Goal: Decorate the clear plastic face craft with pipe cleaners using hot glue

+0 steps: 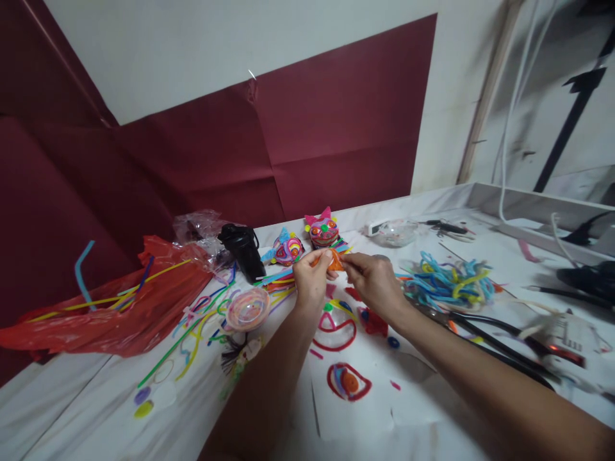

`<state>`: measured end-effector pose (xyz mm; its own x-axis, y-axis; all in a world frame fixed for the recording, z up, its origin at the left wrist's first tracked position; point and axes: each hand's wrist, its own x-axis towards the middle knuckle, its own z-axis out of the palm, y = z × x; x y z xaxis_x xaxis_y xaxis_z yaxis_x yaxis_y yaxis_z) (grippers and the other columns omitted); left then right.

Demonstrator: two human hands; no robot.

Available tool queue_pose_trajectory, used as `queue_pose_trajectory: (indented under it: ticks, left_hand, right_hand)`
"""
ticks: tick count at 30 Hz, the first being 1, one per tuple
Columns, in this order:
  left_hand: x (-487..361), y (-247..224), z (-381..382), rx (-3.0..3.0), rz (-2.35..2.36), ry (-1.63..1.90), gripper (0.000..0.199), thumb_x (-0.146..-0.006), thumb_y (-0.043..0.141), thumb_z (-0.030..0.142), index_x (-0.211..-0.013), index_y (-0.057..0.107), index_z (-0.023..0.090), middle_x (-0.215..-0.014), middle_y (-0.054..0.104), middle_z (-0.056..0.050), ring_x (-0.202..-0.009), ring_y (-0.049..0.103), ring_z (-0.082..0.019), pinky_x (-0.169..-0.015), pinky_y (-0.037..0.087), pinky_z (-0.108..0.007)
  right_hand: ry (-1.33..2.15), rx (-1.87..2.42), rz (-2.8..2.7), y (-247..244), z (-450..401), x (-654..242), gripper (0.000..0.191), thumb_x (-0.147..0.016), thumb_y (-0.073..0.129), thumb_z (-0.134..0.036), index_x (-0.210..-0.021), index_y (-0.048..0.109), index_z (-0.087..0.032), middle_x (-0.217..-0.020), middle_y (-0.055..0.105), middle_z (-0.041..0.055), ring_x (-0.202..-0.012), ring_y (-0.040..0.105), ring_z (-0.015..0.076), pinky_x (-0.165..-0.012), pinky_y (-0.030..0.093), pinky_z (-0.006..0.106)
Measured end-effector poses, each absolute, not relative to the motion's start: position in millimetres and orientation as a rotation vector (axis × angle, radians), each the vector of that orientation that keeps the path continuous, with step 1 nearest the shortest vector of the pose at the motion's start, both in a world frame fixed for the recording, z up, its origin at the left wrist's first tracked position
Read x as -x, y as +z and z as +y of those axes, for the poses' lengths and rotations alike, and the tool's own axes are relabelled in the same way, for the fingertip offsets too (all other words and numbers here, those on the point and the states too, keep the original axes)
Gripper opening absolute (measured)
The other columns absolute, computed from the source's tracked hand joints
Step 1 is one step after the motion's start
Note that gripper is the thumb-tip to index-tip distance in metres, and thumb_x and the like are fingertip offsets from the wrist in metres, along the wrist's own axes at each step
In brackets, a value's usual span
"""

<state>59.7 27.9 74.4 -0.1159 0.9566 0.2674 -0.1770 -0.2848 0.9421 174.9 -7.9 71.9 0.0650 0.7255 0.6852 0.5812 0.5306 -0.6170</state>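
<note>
Both hands meet over the middle of the table. My left hand (312, 275) pinches a small orange piece (335, 260) from the left, and my right hand (372, 278) has its fingers closed on the right side of it. Just beneath, on white paper (355, 416), lie a red curved outline (335, 346) with green and yellow parts and a red-edged eye shape (349, 381) with an orange centre. A red piece (375, 322) and a small blue ring (393, 342) are near my right wrist.
Two colourful faces (324, 229) (288, 248) and a black bottle (244, 251) stand behind. Left are a red plastic bag (115, 307), pipe cleaners and a round container (248, 308). Right are tangled blue-yellow pipe cleaners (446, 282), black-handled pliers (500, 342) and a glue gun (567, 346).
</note>
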Motion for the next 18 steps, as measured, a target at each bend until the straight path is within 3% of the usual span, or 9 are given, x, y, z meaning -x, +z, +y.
queue_pose_trajectory:
  ticks: [7, 14, 18]
  left_hand:
    - [-62.1, 76.8, 24.4, -1.187, 0.982, 1.593, 0.019, -0.071, 0.066, 0.027, -0.08, 0.071, 0.011, -0.045, 0.057, 0.003, -0.037, 0.051, -0.007, -0.041, 0.04, -0.018]
    - [-62.1, 77.8, 24.5, -1.151, 1.013, 1.612, 0.022, -0.07, 0.068, 0.031, -0.079, 0.07, 0.011, -0.049, 0.058, 0.003, -0.038, 0.05, -0.007, -0.042, 0.04, -0.019]
    - [-63.7, 75.9, 24.5, -1.16, 0.97, 1.637, 0.021, -0.07, 0.068, 0.031, -0.077, 0.07, 0.011, -0.052, 0.059, 0.002, -0.041, 0.05, -0.006, -0.044, 0.041, -0.019]
  right_hand:
    - [0.132, 1.104, -1.661, 75.7, -7.8, -174.5, 0.026, -0.083, 0.05, -0.015, -0.087, 0.076, -0.018, -0.07, 0.073, 0.0064, -0.057, 0.063, 0.0163, -0.06, 0.045, 0.025]
    - [0.326, 1.151, -1.702, 78.9, -12.9, -172.2, 0.035, -0.079, 0.044, -0.011, -0.097, 0.073, -0.019, -0.085, 0.074, 0.0061, -0.07, 0.065, 0.0175, -0.065, 0.047, 0.027]
    - [0.445, 1.164, -1.612, 77.7, -13.3, -169.7, 0.027, -0.082, 0.049, -0.024, -0.093, 0.073, -0.018, -0.081, 0.072, 0.0044, -0.069, 0.063, 0.0181, -0.063, 0.046, 0.029]
